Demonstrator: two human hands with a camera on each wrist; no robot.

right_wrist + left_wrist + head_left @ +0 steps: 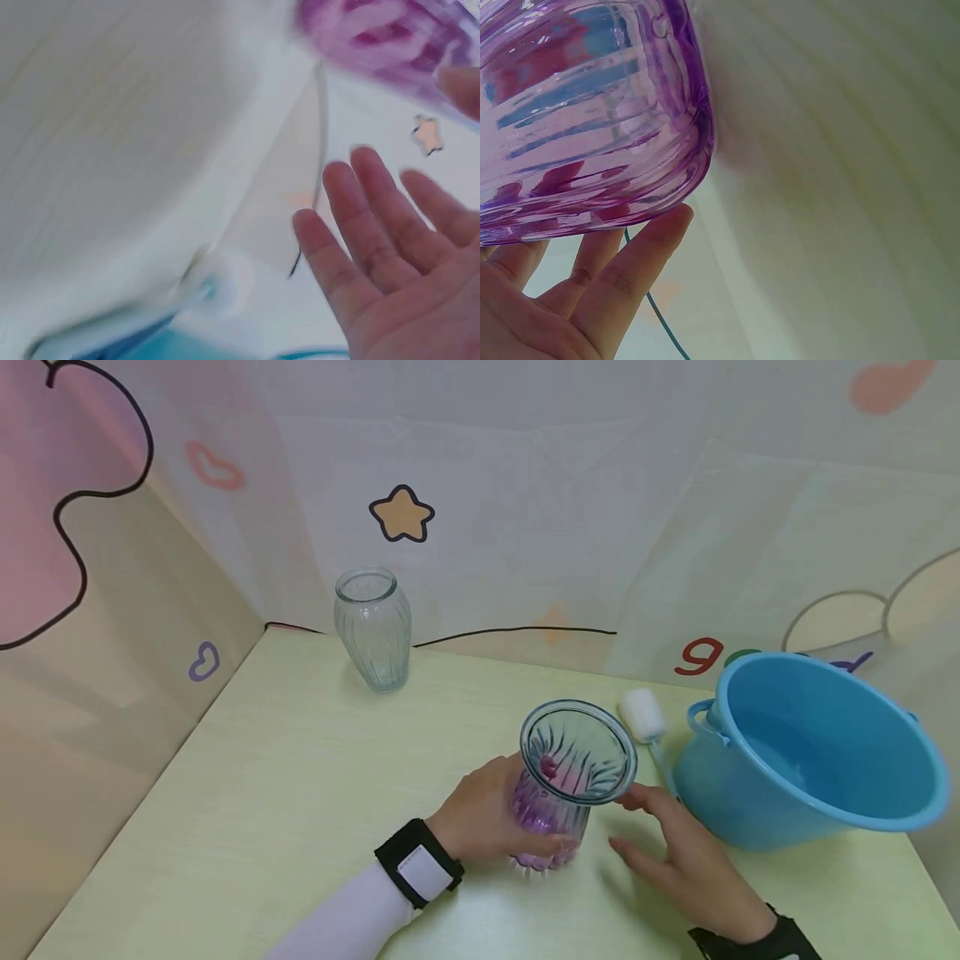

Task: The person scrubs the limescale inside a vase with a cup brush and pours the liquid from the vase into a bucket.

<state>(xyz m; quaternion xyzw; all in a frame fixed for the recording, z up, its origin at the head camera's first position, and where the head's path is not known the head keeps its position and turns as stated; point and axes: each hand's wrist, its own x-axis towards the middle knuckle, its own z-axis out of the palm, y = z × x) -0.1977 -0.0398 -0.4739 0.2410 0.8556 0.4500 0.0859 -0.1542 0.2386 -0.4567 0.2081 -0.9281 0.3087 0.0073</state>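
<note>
A ribbed glass vase [551, 822], purple at the bottom and bluish with a wide rim at the top, stands tilted in front of me. My left hand [487, 814] grips its lower body, thumb across the near side and fingers round the far side. In the left wrist view the fingers [622, 289] lie along the purple glass [592, 142]. To the right of the vase is my right hand [686, 864], fingers spread and relaxed, holding nothing. The right wrist view shows its palm [405, 300] apart from the vase [382, 37], which is blurred there.
A clear ribbed glass vase [375, 635] stands at the back left of the pale table [262, 810]. On the right is a blue bucket [750, 793]. A white sponge brush [642, 716] with a thin blue handle lies between bucket and vase. A printed cloth [510, 510] hangs behind.
</note>
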